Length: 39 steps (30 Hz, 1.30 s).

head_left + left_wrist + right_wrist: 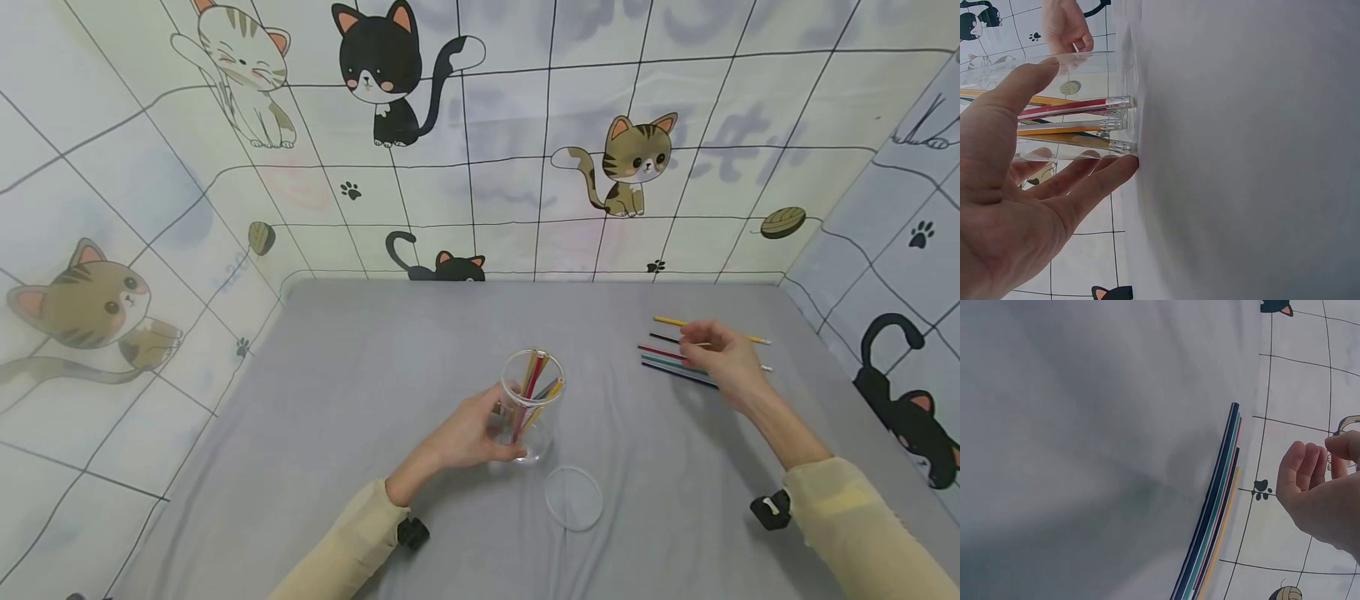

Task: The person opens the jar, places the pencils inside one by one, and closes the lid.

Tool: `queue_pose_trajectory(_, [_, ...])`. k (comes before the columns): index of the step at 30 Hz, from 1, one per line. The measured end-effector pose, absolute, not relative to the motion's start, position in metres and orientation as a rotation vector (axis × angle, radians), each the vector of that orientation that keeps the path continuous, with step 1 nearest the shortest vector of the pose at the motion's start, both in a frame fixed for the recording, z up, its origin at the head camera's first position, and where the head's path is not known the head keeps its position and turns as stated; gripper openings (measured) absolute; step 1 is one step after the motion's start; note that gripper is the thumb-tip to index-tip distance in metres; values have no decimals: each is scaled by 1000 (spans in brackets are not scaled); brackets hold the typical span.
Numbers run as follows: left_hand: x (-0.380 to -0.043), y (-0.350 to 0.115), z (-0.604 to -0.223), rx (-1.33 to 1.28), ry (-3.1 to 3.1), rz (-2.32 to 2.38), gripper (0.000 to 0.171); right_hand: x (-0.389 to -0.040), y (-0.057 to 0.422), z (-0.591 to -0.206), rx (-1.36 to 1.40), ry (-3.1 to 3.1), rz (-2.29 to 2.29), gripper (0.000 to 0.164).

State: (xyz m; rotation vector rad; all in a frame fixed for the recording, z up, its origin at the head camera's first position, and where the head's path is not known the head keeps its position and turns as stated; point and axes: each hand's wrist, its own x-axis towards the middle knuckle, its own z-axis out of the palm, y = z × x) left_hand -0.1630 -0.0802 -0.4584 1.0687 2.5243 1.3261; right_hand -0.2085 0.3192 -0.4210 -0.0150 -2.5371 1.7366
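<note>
My left hand [472, 433] grips a clear cup [537, 450] near the middle of the table, thumb on one side and fingers on the other. Several pencils [1075, 107] stand in it, red-striped and yellow among them, with eraser ends at the bottom. Over at the right, my right hand [723, 367] hovers above a row of loose pencils: a yellow pencil [667, 320], black, red and teal ones, and a dark blue pencil [675, 372]. The right wrist view shows its fingers [1307, 465] loosely bent, with nothing visible between them, apart from the pencils.
A clear round lid [573, 498] lies flat in front of the cup. Grey cloth [360, 350] covers the table. Cat-print fabric walls [510, 183] stand at the back and both sides.
</note>
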Motion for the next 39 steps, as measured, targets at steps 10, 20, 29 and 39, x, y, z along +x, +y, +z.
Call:
queue_pose_trajectory(10, [-161, -80, -456, 1080, 2520, 1343, 59, -209, 319, -429, -69, -2650, 1527, 33])
queue_pose_trajectory(20, [-161, -80, -455, 1074, 2536, 1320, 60, -213, 323, -441, 32, -2660, 1453, 30])
queue_pose_trajectory(29, [-159, -80, -455, 1078, 2521, 1353, 60, -215, 323, -447, 110, -2705, 1392, 31])
queue_pose_trajectory(39, [-161, -80, -457, 1046, 2514, 1345, 61, -218, 320, -451, 92, -2761, 1315, 31])
